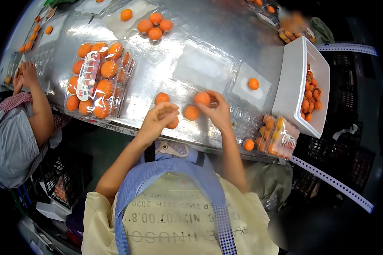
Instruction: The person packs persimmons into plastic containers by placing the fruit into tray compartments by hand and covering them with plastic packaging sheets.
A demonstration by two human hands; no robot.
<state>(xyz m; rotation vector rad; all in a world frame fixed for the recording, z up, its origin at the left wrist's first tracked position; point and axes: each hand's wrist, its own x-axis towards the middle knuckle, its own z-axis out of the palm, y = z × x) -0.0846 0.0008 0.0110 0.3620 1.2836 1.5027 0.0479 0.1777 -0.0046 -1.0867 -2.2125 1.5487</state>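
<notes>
Head view, two hands point(157, 121) apart; right point(218, 112) pinching one fruit point(201, 98); three fruits point(191, 113) nearby

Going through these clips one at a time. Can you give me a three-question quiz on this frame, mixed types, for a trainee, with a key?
1. Multiple choice: What do the fingers of the right hand hold?
A) a roll of tape
B) a round orange fruit
C) a pair of scissors

2. True or false: The white box on the person's right has loose fruit inside.

3. Fill in the blank: The co-worker's hand shows on the person's ____ side.

Key: 1. B; 2. true; 3. left
</notes>
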